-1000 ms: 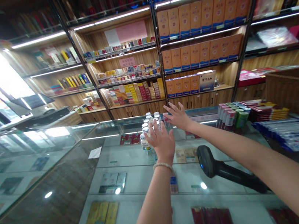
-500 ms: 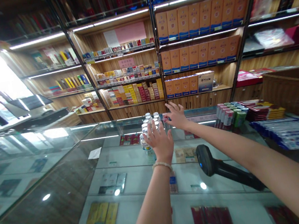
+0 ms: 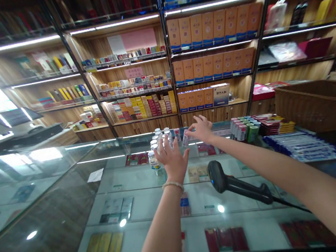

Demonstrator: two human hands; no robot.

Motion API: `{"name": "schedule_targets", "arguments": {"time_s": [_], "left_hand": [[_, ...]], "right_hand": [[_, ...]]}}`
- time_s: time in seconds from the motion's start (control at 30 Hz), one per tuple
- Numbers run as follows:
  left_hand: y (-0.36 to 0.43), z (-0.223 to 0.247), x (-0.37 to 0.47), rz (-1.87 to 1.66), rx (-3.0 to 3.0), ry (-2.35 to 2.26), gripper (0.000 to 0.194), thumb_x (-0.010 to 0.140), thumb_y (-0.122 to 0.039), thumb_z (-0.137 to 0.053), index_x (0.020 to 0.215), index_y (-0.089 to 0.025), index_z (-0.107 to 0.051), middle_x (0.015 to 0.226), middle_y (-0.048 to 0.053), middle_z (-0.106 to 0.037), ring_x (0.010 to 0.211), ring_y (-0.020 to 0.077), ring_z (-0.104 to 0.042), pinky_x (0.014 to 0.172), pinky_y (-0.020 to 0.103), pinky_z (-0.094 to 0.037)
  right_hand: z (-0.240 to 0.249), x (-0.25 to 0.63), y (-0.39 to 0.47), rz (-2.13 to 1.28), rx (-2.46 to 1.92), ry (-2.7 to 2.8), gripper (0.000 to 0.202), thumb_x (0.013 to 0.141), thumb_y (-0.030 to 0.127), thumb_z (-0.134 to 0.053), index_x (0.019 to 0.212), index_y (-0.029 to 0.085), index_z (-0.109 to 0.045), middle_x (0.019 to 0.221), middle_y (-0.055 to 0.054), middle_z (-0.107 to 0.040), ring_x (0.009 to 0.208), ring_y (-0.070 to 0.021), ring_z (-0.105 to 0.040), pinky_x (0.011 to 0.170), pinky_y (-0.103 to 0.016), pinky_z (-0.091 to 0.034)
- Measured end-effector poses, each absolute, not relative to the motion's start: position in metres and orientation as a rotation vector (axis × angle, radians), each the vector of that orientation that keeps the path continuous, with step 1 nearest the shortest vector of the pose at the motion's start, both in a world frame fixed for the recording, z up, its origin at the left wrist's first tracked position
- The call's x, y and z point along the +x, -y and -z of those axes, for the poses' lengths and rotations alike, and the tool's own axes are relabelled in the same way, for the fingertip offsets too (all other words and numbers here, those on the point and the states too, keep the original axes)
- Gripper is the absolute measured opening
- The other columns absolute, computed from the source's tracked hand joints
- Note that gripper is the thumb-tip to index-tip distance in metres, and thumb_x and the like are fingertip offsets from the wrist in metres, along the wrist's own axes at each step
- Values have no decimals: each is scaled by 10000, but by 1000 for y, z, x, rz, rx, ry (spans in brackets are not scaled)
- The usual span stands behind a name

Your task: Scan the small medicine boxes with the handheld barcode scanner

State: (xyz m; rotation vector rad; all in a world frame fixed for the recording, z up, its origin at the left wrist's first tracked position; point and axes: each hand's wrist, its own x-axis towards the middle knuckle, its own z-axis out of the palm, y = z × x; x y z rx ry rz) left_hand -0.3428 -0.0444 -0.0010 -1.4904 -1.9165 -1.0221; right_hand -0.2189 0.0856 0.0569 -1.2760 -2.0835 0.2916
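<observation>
My left hand [image 3: 173, 162] is held over the glass counter with fingers spread, beside a cluster of small white-capped bottles [image 3: 154, 160]. Its fingers hide part of the cluster, and I cannot tell whether they touch it. My right hand [image 3: 202, 129] pinches a small pink-and-white pack [image 3: 185, 138] between thumb and finger, tilted, at the far side of the counter. Another small pink-and-white pack [image 3: 177, 133] stands just right of the bottles. Below my right forearm, a black barcode scanner [image 3: 235, 185] lies on the glass with its cable trailing right.
Pink- and green-topped tubes [image 3: 245, 128] stand on the right, near red and yellow packets [image 3: 275, 123] and blue-white packets [image 3: 302, 146]. Behind them is a brown woven basket [image 3: 318, 105]. A paper slip [image 3: 95, 176] lies left. Stocked shelves [image 3: 215, 84] line the wall.
The view has shifted a little to the right. My right hand now shows a small pink-and-white pack in its pinch, and another stands by the bottles. My left hand stays spread beside them.
</observation>
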Motion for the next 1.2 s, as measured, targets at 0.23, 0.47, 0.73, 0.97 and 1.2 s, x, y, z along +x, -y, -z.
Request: {"name": "schedule_targets", "arguments": {"time_s": [0.23, 0.47, 0.73, 0.97, 1.2], "left_hand": [[43, 0, -337, 1042, -1518, 1796, 547, 825, -506, -795, 1296, -251, -682, 1621, 177, -464, 1523, 419, -361, 1253, 703, -114], [45, -2, -329, 1099, -1580, 1611, 438, 871, -483, -756, 1253, -281, -687, 1591, 150, -506, 1526, 373, -383, 1284, 638, -65], [43, -1, -320, 1048, -1630, 1348, 220, 948, -460, -673, 1094, -311, -743, 1486, 82, -615, 1479, 305, -460, 1296, 553, -18], [47, -4, -318, 1068, -1679, 1335, 173, 947, -455, -678, 1046, -345, -768, 1473, 42, -624, 1475, 297, -448, 1289, 554, -36], [54, -10, -319, 1154, -1658, 1405, 217, 957, -460, -662, 1099, -355, -787, 1519, 67, -550, 1484, 325, -396, 1273, 586, -145]], "right_hand": [[-73, -191, -66, -318, -1241, 1907, 277, 836, 521, -771, 910, 260, -827, 1608, -113, -497, 1540, -337, -299, 1203, -590, -214], [-72, -162, -48, -423, -1202, 1813, 402, 844, 632, -718, 911, 251, -830, 1575, -129, -526, 1494, -386, -336, 1169, -630, -264], [-61, -136, -31, -496, -1239, 1809, 396, 887, 627, -676, 947, 270, -836, 1567, -112, -535, 1493, -383, -345, 1181, -629, -269], [-51, -121, -24, -402, -1288, 1803, 428, 905, 647, -643, 936, 265, -834, 1577, -122, -526, 1489, -402, -333, 1155, -659, -298], [-46, -100, -9, -57, -1219, 1959, 458, 992, 620, -521, 1063, 280, -820, 1662, -105, -419, 1540, -403, -281, 1180, -686, -232]]}}
